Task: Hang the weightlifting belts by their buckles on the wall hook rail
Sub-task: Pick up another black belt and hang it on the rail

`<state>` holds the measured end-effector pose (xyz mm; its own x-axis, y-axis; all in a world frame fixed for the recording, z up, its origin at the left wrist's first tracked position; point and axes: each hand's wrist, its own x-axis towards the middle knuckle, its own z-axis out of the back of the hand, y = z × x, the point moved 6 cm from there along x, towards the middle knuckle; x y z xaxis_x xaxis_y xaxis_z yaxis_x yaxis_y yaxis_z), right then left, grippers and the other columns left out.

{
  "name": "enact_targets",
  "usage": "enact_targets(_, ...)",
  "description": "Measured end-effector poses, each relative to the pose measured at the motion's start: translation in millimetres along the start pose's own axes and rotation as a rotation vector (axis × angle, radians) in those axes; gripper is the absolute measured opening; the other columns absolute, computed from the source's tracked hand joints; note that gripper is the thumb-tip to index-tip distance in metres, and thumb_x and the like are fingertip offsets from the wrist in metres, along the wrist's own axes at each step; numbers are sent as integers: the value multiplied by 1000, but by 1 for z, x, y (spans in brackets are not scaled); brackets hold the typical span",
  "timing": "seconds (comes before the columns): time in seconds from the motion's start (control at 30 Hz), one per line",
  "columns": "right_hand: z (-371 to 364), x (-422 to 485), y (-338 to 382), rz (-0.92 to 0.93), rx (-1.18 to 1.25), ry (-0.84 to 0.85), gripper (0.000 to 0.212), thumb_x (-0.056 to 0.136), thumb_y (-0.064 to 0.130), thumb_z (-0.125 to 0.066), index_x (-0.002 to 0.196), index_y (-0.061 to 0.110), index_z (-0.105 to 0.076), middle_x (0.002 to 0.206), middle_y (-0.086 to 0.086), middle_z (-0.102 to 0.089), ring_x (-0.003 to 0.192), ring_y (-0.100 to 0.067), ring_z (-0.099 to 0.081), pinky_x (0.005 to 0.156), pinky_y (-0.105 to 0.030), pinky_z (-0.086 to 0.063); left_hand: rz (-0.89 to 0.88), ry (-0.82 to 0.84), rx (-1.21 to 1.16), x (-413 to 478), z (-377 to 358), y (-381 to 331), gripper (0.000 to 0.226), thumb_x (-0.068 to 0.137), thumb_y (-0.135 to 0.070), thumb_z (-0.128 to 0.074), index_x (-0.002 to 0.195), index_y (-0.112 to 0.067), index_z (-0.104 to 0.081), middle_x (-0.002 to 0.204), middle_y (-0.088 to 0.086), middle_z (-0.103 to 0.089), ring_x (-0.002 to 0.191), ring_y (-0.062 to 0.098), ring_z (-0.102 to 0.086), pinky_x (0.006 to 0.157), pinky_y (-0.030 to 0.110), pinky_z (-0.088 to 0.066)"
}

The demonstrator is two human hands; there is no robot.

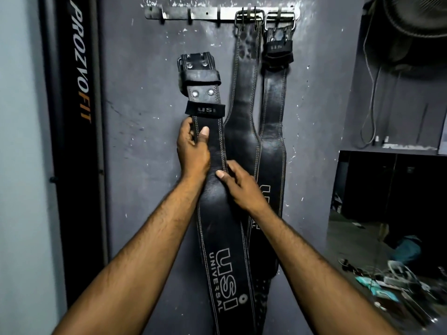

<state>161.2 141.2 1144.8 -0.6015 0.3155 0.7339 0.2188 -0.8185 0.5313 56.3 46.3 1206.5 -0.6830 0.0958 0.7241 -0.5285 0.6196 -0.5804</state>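
Three black leather belts show against the grey wall (145, 93) in the head view. Two of them hang from the hook rail (200, 13) at the top. The middle belt (244, 97) hangs by its metal buckle on hooks in the rail's right part. The right belt (274, 97) hangs just beside it, with its buckle at the rail's right end. Both drop straight down against the wall and touch each other along their wide lower parts.

The held belt (220, 221) stands upright to their left, in front of the wall, and its lower length overlaps the middle belt. Its buckle (180, 64) end points up and sits well below the rail, apart from it, under the hooks on the rail's left half. Pale letters reading USI UNIVERSAL run along its lower face.

The left hand (193, 148) grips the held belt's narrow part just below a small USI tag. Its thumb lies on the front face and its fingers (186, 129) curl round the left edge. The right hand (242, 187) grips lower down, where the belt widens, with the thumb pressed on the front and the fingers (235, 166) wrapped round the right edge.

At the left stands a black upright panel (77, 93) lettered PROZVOFIT. At the right a worktop (348, 238) carries blurred clutter, cables (370, 105) hang on the wall above it, and a fan (416, 18) shows in the top corner.
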Motion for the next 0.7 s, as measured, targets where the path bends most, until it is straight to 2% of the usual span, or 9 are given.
enact_targets(0.03,-2,-3,-3,-20,23,50,22,99,31,-57,119,23,-59,100,13,-70,79,-1,-64,89,-27,-51,3,-2,-6,-1,0,2,41,87,-19,-58,125,-3,-57,114,19,-69,106,35,-66,98,49,-52)
enact_targets(0.1,-9,-14,-18,-79,36,111,33,96,33,-60,128,23,-54,115,13,-68,104,-3,-65,103,-31,-49,37,-9,-17,3,0,9,45,87,-18,-59,128,-1,-55,119,21,-67,111,36,-64,101,49,-50)
enact_targets(0.17,-10,-29,-31,-91,32,61,37,96,30,-60,130,19,-53,121,10,-66,115,-6,-62,108,-35,-45,65,-18,-36,6,-3,17,50,86,-19,-60,131,2,-53,124,23,-65,116,38,-62,105,51,-48)
enact_targets(0.3,-9,-42,-37,-99,45,-73,34,98,25,-60,131,17,-56,123,10,-67,116,-3,-62,108,-32,-46,114,-29,-60,1,-5,27,48,88,-14,-61,131,4,-52,126,25,-64,113,32,-64,106,52,-46)
enact_targets(0.37,-8,-47,-41,-131,43,-60,38,98,27,-61,134,20,-53,125,12,-66,118,-1,-61,108,-28,-44,125,-22,-85,-1,-7,28,42,91,-6,-60,131,4,-53,124,25,-65,108,26,-65,105,49,-48)
enact_targets(0.43,-13,-57,-53,-204,58,24,45,98,27,-60,140,22,-46,129,13,-63,121,0,-58,111,-26,-42,121,-38,-103,2,-5,27,41,91,-5,-60,131,2,-54,124,22,-66,110,28,-66,105,45,-49)
enact_targets(0.5,-17,-69,-62,-252,74,51,51,97,33,-59,144,22,-42,136,10,-59,127,-3,-55,115,-32,-40,111,-50,-121,9,-3,27,38,92,-3,-59,129,1,-56,122,16,-68,106,22,-66,102,35,-52)
enact_targets(0.57,-14,-75,-68,-251,89,-20,58,93,43,-61,143,18,-46,138,5,-60,130,-9,-55,115,-41,-40,94,-62,-136,14,-1,26,34,92,-1,-58,126,0,-58,115,10,-69,98,12,-64,95,27,-51)
enact_targets(0.7,-9,-73,-65,-249,82,-42,43,97,30,-61,139,23,-51,127,14,-66,119,-1,-60,109,-32,-46,70,-69,-158,20,-1,24,30,91,0,-57,121,1,-60,110,8,-69,96,12,-63,96,32,-51)
